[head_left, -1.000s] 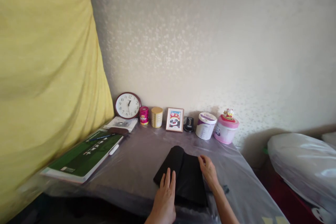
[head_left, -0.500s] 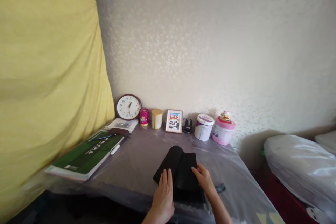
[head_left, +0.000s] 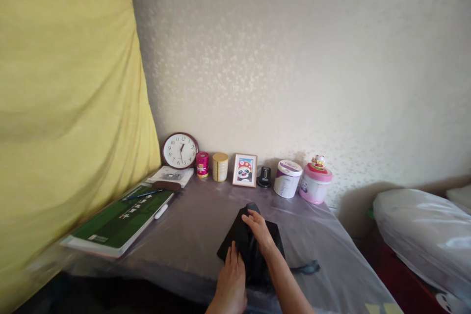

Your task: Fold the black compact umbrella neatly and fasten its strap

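Plastic-covered grey table (head_left: 191,225). Folded black cloth (head_left: 238,233), apparently mid-fold: left hand (head_left: 231,279) presses its near end, fingers open; right hand (head_left: 259,228) fingers curl over its far edge, grip unclear.

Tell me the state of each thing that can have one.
black cloth: folded, lying flat
left hand: open, flat on black cloth
right hand: on black cloth's far end, grip unclear
green book: closed
white tub: lid on
pink tub: lid on
clock: upright
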The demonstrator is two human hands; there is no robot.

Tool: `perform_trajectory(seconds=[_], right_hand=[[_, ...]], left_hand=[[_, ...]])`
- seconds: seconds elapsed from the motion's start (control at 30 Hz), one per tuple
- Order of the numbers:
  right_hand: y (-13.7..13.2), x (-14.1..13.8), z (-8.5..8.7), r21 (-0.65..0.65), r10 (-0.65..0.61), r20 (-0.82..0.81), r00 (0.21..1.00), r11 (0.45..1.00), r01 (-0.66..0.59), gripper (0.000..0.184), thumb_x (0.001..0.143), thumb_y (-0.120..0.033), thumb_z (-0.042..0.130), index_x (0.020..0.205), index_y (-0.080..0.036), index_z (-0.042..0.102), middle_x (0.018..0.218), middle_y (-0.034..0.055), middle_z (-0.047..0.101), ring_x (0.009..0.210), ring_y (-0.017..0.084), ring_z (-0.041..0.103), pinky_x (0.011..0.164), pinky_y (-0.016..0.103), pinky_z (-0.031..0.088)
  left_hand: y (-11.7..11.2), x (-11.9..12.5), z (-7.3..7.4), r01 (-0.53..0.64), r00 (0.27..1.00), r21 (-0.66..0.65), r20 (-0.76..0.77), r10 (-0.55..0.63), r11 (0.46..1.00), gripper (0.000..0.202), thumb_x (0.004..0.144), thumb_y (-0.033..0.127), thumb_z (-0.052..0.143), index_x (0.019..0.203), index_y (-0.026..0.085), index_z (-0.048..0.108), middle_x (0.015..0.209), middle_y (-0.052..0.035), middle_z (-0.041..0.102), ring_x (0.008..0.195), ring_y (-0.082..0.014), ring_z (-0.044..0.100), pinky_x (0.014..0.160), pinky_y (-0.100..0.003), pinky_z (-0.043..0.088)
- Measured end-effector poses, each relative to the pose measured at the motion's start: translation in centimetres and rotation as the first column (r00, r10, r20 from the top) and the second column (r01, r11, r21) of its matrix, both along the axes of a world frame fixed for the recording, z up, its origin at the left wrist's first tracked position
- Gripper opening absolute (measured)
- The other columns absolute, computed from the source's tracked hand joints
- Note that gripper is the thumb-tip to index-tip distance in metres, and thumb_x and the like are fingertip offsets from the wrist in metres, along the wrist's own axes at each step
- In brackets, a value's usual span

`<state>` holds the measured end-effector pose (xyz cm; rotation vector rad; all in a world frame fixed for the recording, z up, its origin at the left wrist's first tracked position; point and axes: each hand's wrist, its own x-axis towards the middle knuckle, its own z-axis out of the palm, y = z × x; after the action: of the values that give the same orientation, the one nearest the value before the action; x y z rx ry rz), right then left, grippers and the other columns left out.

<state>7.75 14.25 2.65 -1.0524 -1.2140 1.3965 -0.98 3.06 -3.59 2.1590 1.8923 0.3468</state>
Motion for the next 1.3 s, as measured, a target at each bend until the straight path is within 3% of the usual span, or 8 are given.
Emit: perform_trajectory(seconds=[0.23,0.33,0.43,0.53,0.7,0.87,1.07,1.3], right_hand=[[0.9,-0.4,-1.9,0.053,-0.039,0.257,0.966,0.998,0.027,0.045,0.06,-0.036,0.07,0.097,-0.012,0.059,0.053,-0.0064,0.05,0.05,0.01,0.048,0.048,0.023,0.035],[1.2,-0.4,-1.9,0.067,-0.048,0.318,0.947,0.997,0.029,0.044,0.06,-0.031,0.07,0.097,-0.011,0.06,0.055,-0.0054,0.052,0.052,0.01,0.048,0.049,0.022,0.035],[1.4,-0.4,-1.8,0.078,-0.044,0.369,0.929,0.997,0.016,0.041,0.062,-0.028,0.068,0.098,-0.011,0.061,0.055,-0.0057,0.053,0.051,0.01,0.048,0.049,0.022,0.035],[1.3,-0.5,-1.6,0.102,-0.037,0.407,0.913,0.995,-0.005,0.036,0.064,-0.028,0.066,0.096,-0.012,0.062,0.049,-0.0072,0.052,0.049,0.01,0.047,0.049,0.022,0.034],[0.2,-0.7,-0.7,0.179,0.106,0.529,0.842,0.956,-0.233,0.025,0.077,-0.031,0.052,0.092,-0.016,0.065,0.064,-0.0005,0.067,0.06,0.014,0.059,0.059,0.025,0.043],[-2.3,-0.1,0.3,0.316,0.182,0.622,0.762,0.832,-0.456,0.027,0.085,-0.035,0.045,0.085,-0.022,0.069,0.083,0.001,0.071,0.081,0.017,0.062,0.077,0.028,0.045],[-3.9,2.0,-0.7,0.519,0.024,0.59,0.807,0.754,-0.402,0.03,0.09,-0.035,0.041,0.099,-0.023,0.066,0.1,0.0045,0.068,0.103,0.018,0.055,0.094,0.032,0.04],[0.3,2.3,-2.8,0.546,-0.087,0.695,0.714,0.71,-0.445,0.034,0.091,-0.033,0.036,0.103,-0.022,0.066,0.108,0.0061,0.066,0.116,0.022,0.049,0.104,0.046,0.027]], left_hand=[[-0.5,-0.9,0.1,-0.009,0.997,0.053,0.082,0.005,0.999,0.073,0.067,0.02,0.048,0.135,0.006,0.026,0.143,-0.0162,0.028,0.131,-0.0261,0.026,0.104,-0.036,0.031],[-1.3,-1.7,1.7,-0.026,0.999,0.062,0.05,0.023,0.998,0.06,0.073,0.023,0.045,0.13,0.007,0.035,0.136,-0.0171,0.04,0.124,-0.0258,0.038,0.099,-0.036,0.036],[-1.9,-1.8,3.9,-0.068,0.998,0.203,0.011,0.067,0.977,0.038,0.083,0.024,0.036,0.116,0.014,0.05,0.118,-0.0137,0.055,0.11,-0.0248,0.051,0.093,-0.038,0.041],[-1.9,-1.1,5.2,0.002,0.997,0.297,0.069,-0.023,0.955,0.03,0.087,0.026,0.03,0.1,0.024,0.057,0.104,-0.0047,0.06,0.098,-0.0203,0.055,0.086,-0.035,0.045],[-0.4,-0.3,3.2,0.091,0.987,0.214,0.107,-0.116,0.972,0.048,0.084,0.034,0.039,0.131,0.023,0.037,0.142,-0.0052,0.032,0.13,-0.0265,0.029,0.107,-0.041,0.027],[0.6,-0.4,0.5,0.03,0.992,0.113,0.114,-0.043,0.993,0.06,0.081,0.038,0.045,0.136,0.023,0.027,0.147,-0.0055,0.021,0.134,-0.0294,0.018,0.11,-0.044,0.022],[0.7,-0.1,-0.5,0.053,0.991,0.149,0.118,-0.07,0.988,0.064,0.082,0.036,0.044,0.139,0.02,0.018,0.148,-0.006,0.018,0.135,-0.0266,0.013,0.111,-0.04,0.021],[0.9,0.1,0.4,0.047,0.994,0.042,0.098,-0.051,0.998,0.069,0.081,0.038,0.046,0.139,0.023,0.014,0.148,-0.0073,0.008,0.135,-0.0305,0.013,0.108,-0.044,0.024]])
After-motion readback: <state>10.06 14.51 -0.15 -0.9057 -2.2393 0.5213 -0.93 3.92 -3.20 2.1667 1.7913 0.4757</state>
